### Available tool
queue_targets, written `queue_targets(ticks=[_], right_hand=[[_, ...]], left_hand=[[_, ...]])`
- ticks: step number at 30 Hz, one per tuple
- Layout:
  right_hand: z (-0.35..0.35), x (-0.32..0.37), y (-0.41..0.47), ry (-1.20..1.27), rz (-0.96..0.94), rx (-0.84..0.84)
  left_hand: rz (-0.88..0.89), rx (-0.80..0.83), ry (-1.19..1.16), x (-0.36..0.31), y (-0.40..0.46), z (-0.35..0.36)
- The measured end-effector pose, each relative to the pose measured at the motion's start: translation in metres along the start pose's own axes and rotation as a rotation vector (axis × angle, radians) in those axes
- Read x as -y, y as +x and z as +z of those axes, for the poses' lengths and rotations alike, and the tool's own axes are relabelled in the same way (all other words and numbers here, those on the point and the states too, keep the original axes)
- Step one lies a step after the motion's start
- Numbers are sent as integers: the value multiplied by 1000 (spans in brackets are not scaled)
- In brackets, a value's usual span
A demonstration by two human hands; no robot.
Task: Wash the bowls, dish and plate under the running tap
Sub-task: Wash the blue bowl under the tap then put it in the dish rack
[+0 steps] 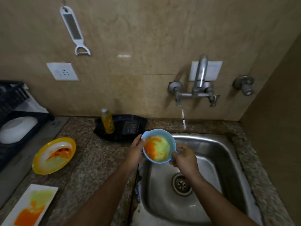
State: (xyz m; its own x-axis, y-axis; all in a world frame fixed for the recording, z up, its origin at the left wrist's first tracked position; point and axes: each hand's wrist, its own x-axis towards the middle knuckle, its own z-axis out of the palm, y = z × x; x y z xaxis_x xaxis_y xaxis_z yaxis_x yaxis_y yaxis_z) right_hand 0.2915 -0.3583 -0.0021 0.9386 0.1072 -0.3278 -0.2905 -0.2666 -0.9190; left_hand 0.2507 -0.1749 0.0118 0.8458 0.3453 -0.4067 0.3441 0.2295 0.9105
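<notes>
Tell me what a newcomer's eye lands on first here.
The blue bowl, smeared orange and green, held by the left hand and right hand over the steel sink's left rim. Next, the soiled yellow plate and white dish on the counter to the left.

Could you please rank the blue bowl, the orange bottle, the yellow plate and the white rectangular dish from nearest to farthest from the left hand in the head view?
From the left hand:
1. Blue bowl, in its grip over the sink's left edge.
2. Orange bottle, behind on the counter.
3. Yellow plate, further left.
4. White rectangular dish, at the near-left corner.
</notes>
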Motion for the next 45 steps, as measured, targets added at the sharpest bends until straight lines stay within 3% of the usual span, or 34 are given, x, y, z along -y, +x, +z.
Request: queue_targets(ticks=[3,7,11,13,18,25,29,45], right_hand=[[-21,-2,9,64,9,-15],[-46,7,34,57,-22,96],[-95,41,84,-172,-256,-357],[-113,60,104,-274,-345,-482],[-122,89,127,-658,-402,-522],[-119,99,139,-789,-438,-654],[-116,102,140,-853,-446,-669],[-117,110,133,-621,-327,-561]], left_hand=[[-69,33,-48,2,1,33],[34,18,-37,-4,18,55],[139,45,89,-18,41,67],[156,98,130,-23,49,74],[163,148,158,-31,65,90],[150,144,184,-32,74,100],[127,135,221,-31,80,100],[86,201,95,-37,69,113]])
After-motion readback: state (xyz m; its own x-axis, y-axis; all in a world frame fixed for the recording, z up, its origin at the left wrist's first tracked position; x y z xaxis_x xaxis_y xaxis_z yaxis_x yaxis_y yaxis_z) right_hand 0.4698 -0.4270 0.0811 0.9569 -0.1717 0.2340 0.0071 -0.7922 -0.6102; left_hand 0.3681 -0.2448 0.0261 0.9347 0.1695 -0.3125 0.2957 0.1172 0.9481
